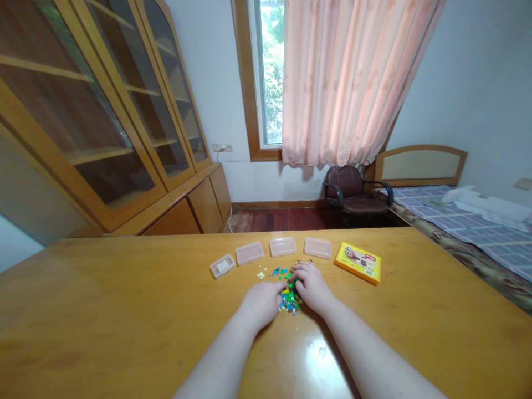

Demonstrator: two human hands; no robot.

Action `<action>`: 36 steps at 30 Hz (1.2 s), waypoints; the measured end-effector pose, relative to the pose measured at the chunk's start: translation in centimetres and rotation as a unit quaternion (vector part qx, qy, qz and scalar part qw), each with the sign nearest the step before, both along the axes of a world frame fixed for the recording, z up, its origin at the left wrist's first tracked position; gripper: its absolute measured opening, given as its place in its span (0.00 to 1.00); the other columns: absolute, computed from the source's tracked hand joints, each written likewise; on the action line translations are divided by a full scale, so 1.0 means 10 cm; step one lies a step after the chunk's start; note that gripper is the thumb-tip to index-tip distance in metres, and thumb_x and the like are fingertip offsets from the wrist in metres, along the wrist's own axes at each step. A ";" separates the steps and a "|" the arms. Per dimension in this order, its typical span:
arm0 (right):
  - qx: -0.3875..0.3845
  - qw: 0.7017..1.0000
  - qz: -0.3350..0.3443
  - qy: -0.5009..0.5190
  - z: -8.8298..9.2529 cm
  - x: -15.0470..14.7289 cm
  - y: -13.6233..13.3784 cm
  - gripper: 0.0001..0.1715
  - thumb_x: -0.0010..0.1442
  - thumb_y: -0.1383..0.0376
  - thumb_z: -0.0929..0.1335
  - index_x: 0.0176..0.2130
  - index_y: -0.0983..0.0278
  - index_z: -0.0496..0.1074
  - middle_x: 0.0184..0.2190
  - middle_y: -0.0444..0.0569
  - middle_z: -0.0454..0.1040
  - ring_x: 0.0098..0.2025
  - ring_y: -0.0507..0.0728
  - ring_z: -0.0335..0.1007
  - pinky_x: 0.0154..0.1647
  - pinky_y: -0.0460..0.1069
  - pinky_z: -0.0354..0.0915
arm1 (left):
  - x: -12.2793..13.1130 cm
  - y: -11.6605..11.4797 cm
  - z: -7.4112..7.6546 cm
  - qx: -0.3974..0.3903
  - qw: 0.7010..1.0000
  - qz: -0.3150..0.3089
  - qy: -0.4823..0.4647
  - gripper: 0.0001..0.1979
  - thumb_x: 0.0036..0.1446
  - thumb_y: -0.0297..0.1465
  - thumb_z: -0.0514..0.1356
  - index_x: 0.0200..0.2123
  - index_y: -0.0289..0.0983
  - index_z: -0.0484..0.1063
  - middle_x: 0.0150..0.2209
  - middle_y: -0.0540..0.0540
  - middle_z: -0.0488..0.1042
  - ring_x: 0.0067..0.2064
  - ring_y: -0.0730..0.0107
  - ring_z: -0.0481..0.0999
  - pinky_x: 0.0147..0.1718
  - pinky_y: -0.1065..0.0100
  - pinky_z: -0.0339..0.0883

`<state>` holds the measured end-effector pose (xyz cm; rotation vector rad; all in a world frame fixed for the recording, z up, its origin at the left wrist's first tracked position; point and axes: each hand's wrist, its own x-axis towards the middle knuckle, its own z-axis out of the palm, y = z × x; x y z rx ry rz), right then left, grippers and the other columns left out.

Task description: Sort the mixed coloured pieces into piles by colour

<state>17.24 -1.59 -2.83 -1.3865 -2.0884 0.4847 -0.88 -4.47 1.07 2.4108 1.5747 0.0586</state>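
Note:
A loose pile of small toy bricks (pixel 290 302), in blue, green, yellow and white, lies on the wooden table between my hands. My left hand (pixel 262 303) touches the pile's left side, its fingers curled in; whatever is in them is hidden. On the other side, my right hand (pixel 312 286) reaches over the pile with its fingers bent and apart. Just beyond the main pile are a few blue and green bricks (pixel 280 271). A small group of white bricks (pixel 261 275) sits to their left.
Behind the bricks stand several clear plastic boxes, among them a left one (pixel 222 266) with something pale in it and a right one (pixel 318 248). A yellow box (pixel 358 262) lies farther right. Past the table (pixel 124 310) are a chair (pixel 351 188) and a bed (pixel 453 216).

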 end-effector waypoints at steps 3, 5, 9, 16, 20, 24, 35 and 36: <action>-0.003 1.000 -0.002 0.003 0.01 -0.01 -0.01 0.16 0.49 0.73 0.62 0.31 0.59 0.76 0.46 0.48 0.74 0.54 0.59 0.61 0.61 0.60 0.42 | 0.01 0.00 -0.01 -0.003 1.000 0.003 0.008 0.20 0.53 0.28 0.50 0.48 0.49 0.70 0.43 0.48 0.77 0.44 0.60 0.75 0.42 0.63 0.67; -0.004 1.000 -0.006 0.003 0.01 -0.01 -0.02 0.16 0.49 0.73 0.62 0.32 0.60 0.76 0.46 0.48 0.73 0.54 0.59 0.61 0.61 0.60 0.43 | 0.00 0.01 0.00 -0.006 1.000 0.021 0.016 0.19 0.53 0.29 0.50 0.46 0.48 0.71 0.42 0.46 0.77 0.43 0.60 0.76 0.41 0.62 0.67; 0.000 1.000 -0.007 0.001 0.01 -0.01 -0.02 0.16 0.49 0.73 0.62 0.31 0.60 0.76 0.46 0.48 0.73 0.55 0.59 0.61 0.61 0.59 0.43 | -0.06 0.06 0.02 -0.010 0.996 0.079 0.028 0.19 0.53 0.28 0.50 0.46 0.46 0.71 0.43 0.44 0.77 0.45 0.58 0.75 0.41 0.61 0.67; 0.019 1.000 -0.001 0.014 -0.02 0.00 -0.01 0.16 0.50 0.73 0.62 0.32 0.60 0.76 0.44 0.48 0.74 0.53 0.58 0.62 0.60 0.58 0.46 | -0.17 0.14 0.02 -0.032 0.980 0.190 0.042 0.19 0.55 0.27 0.48 0.48 0.40 0.70 0.43 0.38 0.76 0.44 0.57 0.75 0.41 0.60 0.67; 0.021 0.997 -0.037 0.062 -0.02 0.02 0.01 0.19 0.55 0.71 0.60 0.42 0.64 0.73 0.43 0.51 0.74 0.49 0.57 0.65 0.55 0.55 0.55 | -0.14 0.10 0.06 -0.010 0.994 0.111 0.000 0.19 0.54 0.28 0.50 0.48 0.44 0.71 0.45 0.44 0.76 0.47 0.62 0.73 0.46 0.65 0.64; 0.014 0.993 -0.066 0.092 0.01 0.03 0.01 0.17 0.56 0.69 0.60 0.42 0.66 0.73 0.41 0.53 0.75 0.46 0.58 0.67 0.50 0.53 0.59 | -0.12 0.05 0.14 -0.015 0.999 0.043 -0.004 0.16 0.55 0.29 0.49 0.40 0.45 0.76 0.43 0.47 0.77 0.46 0.65 0.74 0.45 0.68 0.64; 0.022 0.997 -0.032 0.071 0.02 0.00 -0.01 0.13 0.54 0.70 0.62 0.37 0.63 0.74 0.36 0.49 0.75 0.42 0.57 0.66 0.47 0.52 0.59 | -0.11 0.04 0.10 0.004 0.999 0.033 0.026 0.12 0.54 0.34 0.53 0.38 0.46 0.75 0.39 0.47 0.77 0.42 0.62 0.75 0.39 0.66 0.66; 0.023 0.997 -0.032 0.070 0.02 0.00 0.00 0.13 0.54 0.70 0.62 0.37 0.63 0.74 0.36 0.49 0.75 0.41 0.57 0.67 0.46 0.52 0.59 | -0.10 0.04 0.09 0.007 0.999 0.028 0.026 0.12 0.55 0.35 0.53 0.37 0.45 0.75 0.38 0.47 0.77 0.42 0.62 0.75 0.39 0.66 0.66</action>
